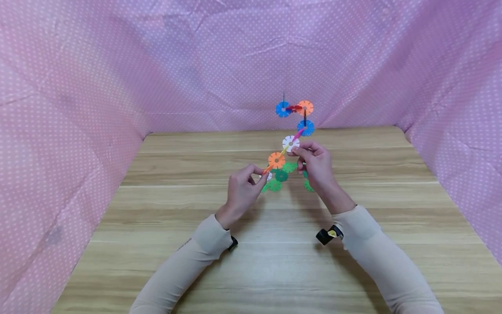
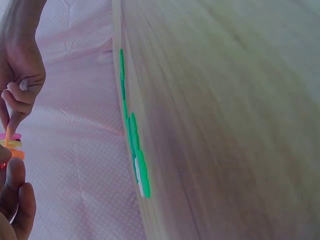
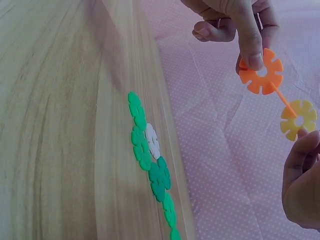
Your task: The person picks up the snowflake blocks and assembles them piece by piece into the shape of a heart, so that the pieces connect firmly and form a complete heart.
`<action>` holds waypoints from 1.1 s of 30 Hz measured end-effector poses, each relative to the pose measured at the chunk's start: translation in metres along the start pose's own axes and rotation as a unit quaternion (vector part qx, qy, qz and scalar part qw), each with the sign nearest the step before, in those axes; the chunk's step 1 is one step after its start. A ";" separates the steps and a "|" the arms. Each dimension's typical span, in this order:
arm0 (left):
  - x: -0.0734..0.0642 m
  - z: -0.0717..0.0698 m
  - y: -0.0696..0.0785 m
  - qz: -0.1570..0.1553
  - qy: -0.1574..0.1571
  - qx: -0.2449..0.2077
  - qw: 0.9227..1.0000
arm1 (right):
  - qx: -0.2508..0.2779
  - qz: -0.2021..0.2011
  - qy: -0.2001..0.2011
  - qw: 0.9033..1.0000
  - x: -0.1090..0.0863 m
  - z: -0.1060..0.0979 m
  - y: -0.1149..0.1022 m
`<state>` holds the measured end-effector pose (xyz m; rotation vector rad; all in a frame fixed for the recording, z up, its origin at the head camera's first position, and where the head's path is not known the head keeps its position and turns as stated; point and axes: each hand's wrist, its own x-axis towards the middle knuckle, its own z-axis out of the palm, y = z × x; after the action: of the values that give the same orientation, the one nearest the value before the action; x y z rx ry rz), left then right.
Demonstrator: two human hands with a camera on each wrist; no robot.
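Observation:
A chain of notched interlocking plastic discs is held up over the table between both hands. My left hand (image 1: 244,185) pinches the orange disc (image 3: 262,74) at the chain's lower left end between thumb and fingers. Another orange disc (image 1: 276,160) and a yellow disc (image 3: 299,120) follow it. With thumb and fingertips, my right hand (image 1: 317,163) grips the white disc (image 1: 290,143) close to the yellow one. Beyond, the chain climbs through a pink disc (image 1: 298,134), a blue disc (image 1: 306,128) and an upper orange disc (image 1: 305,107), then bends left through red to another blue disc (image 1: 282,109).
Beneath the hands, several loose green discs (image 1: 275,185) lie flat on the wooden table (image 1: 251,253), with a loose white disc (image 3: 152,141) among them. Some are partly covered by the hands. A pink dotted cloth (image 1: 251,56) hangs behind and at both sides.

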<state>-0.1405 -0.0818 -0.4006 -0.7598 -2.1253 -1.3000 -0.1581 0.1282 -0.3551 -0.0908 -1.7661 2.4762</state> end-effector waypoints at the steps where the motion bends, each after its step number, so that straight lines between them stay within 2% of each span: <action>1: 0.000 0.001 0.000 0.006 0.001 0.003 1.000 | 0.000 0.000 0.000 1.000 0.000 -0.001 0.000; 11: 0.001 0.004 0.001 0.082 0.015 0.022 0.996 | 0.018 -0.003 -0.020 1.000 -0.001 -0.002 -0.006; 17: -0.002 0.006 0.000 0.116 0.021 -0.001 0.993 | 0.026 0.009 -0.040 0.999 -0.002 -0.003 -0.011; 23: -0.004 0.007 0.004 0.136 0.039 -0.027 0.990 | 0.030 0.025 -0.057 0.998 -0.003 -0.003 -0.014; 28: -0.004 0.011 0.008 0.150 0.054 -0.034 0.987 | 0.036 0.035 -0.053 0.997 -0.004 -0.004 -0.015; 33: -0.005 0.011 0.012 0.123 0.052 -0.040 0.990 | 0.043 0.038 -0.046 0.997 -0.004 -0.002 -0.014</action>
<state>-0.1300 -0.0683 -0.4011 -0.9334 -1.8428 -1.2680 -0.1529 0.1344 -0.3431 -0.0382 -1.7173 2.6461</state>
